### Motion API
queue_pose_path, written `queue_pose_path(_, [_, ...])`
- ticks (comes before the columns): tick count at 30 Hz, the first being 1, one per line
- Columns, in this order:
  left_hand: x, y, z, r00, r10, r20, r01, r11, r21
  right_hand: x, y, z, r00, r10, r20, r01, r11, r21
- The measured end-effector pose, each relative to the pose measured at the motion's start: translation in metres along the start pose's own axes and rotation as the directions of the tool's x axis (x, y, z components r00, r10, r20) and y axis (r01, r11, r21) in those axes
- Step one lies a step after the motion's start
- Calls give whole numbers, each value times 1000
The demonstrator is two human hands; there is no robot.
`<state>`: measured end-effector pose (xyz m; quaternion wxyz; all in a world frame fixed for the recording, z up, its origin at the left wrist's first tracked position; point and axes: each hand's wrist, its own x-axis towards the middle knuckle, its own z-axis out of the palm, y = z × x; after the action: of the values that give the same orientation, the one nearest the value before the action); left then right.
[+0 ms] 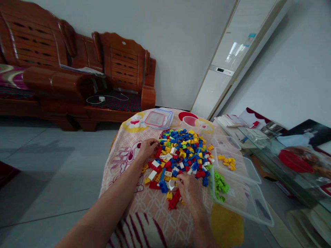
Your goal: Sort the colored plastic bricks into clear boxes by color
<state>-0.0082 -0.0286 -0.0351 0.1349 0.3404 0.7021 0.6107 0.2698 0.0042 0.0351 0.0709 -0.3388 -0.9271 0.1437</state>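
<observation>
A room with a pale grey tiled floor and white walls holds a carved reddish-brown wooden sofa (pixel 77 69) at the far left. A tall white standing air conditioner (pixel 227 69) is at the far right.

In the head camera's view, a small table stands in the near middle. It is draped in a pink patterned cloth with cartoon figures (pixel 155 210). On the cloth lies a loose heap of small plastic building bricks in red, blue, yellow, white and green (pixel 181 155).

The left hand (pixel 148 146) rests at the far left edge of the heap. Its fingers are bent close together with the tips down on the bricks. Whether it grips one cannot be told.

The right hand (pixel 190 189) sits at the near edge of the heap, just right of a long red brick (pixel 174 199). Its fingers are curled downward among the pieces. Whether they pinch anything cannot be told from here.

To the right of the heap, a clear rectangular plastic tray (pixel 243 203) holds a cluster of green bricks (pixel 219 184). Just beyond it, a second clear tray (pixel 248 170) holds a few yellow bricks (pixel 227 162).

At the far side of the cloth lies a stack of clear lids with coloured rims (pixel 156 119). Beside it stands a round clear tub with a red rim (pixel 190 121).

A low glass-topped table (pixel 284 162) runs along the right wall, strewn with papers and pictures.
</observation>
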Motion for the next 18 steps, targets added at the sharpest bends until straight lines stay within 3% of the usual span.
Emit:
queue_pose_path(7, [1,-2,1,1000,-9,8,9,1000,-12,-1,13,-3,994,10,-104,22,952,304])
queue_pose_path(12, [-1,2,0,1000,-12,-8,12,1000,-23,3,37,-17,972,163,-172,-50,849,526])
queue_pose_path(15, [-2,5,-1,1000,-7,-12,7,1000,-10,13,72,-34,916,310,-254,-117,812,572])
queue_pose_path(18, [-3,10,-1,1000,-6,-7,6,1000,-3,26,118,-55,814,371,-446,-189,896,401])
